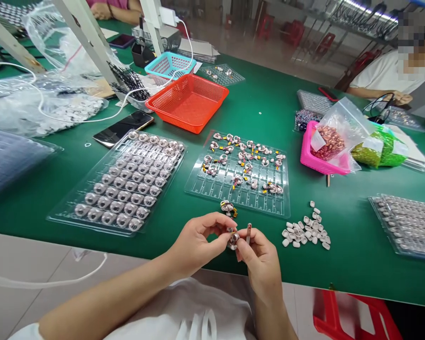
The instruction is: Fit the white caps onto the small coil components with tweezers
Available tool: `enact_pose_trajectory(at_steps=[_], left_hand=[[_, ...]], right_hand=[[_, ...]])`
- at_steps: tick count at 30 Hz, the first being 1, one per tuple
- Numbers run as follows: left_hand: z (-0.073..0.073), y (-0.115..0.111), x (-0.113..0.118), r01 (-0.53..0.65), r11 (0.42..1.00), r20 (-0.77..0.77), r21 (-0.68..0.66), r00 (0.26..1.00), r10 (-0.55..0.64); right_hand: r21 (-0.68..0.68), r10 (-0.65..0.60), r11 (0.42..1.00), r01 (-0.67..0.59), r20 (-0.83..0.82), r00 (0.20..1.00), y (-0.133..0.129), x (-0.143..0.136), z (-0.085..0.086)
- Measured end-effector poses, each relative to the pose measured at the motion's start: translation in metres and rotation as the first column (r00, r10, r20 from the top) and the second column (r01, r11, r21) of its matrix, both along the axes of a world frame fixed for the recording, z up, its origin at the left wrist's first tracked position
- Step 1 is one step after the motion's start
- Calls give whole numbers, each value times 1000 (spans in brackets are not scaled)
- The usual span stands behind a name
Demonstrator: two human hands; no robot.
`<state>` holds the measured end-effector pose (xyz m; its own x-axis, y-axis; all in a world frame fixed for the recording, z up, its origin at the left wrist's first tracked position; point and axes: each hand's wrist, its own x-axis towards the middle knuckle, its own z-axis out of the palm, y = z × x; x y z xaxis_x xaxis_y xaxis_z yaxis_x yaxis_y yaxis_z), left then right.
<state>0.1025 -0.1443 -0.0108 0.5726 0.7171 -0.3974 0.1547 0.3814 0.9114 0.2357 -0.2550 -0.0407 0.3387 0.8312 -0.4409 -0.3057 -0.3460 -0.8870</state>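
Near the table's front edge, my left hand and my right hand meet at a small ring-shaped grey housing. My left thumb and forefinger pinch its upper left side, where a thin yellow piece shows. My right thumb and fingers grip the housing from the right. A slim metal-looking strip, perhaps a tweezers end, also sticks up between my right fingers. Just beyond my fingertips lies another wired housing. Behind it, a clear tray bears several wired assemblies. Small white caps lie loose to the right.
At left stands a clear tray with rows of grey housings, beside a phone. Red and blue baskets sit behind. A pink basket holds bagged parts. Another filled tray is far right. A person sits across.
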Motion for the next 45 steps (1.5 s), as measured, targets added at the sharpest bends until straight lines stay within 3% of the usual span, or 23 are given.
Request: enact_pose_trajectory(at_steps=[3, 9, 19, 23, 31, 37, 45], left_hand=[[0, 0, 1, 17, 999, -37, 49, 999, -15], [0, 1, -1, 52, 999, -28, 1, 998, -52], [4, 5, -4, 126, 979, -72, 160, 991, -116], [4, 5, -5, 137, 977, -78, 161, 989, -126], [2, 5, -8, 94, 988, -38, 125, 995, -90], [-1, 0, -9, -5, 1000, -36, 0, 999, 5], [0, 3, -12, 57, 963, 90, 262, 992, -83]], right_hand=[[0, -30, 1000, 30, 37, 999, 0, 0, 2], [47, -76, 997, 68, 200, 977, 3, -2, 13], [62, -30, 998, 8, 366, 930, 3, -4, 13], [79, -9, 996, -28, 432, 902, 2, -4, 13], [195, 17, 958, -210, 691, 722, 7, 0, 16], [214, 17, 956, -199, 640, 768, 3, -1, 12], [176, 118, 957, -231, 493, 862, 3, 5, 14]])
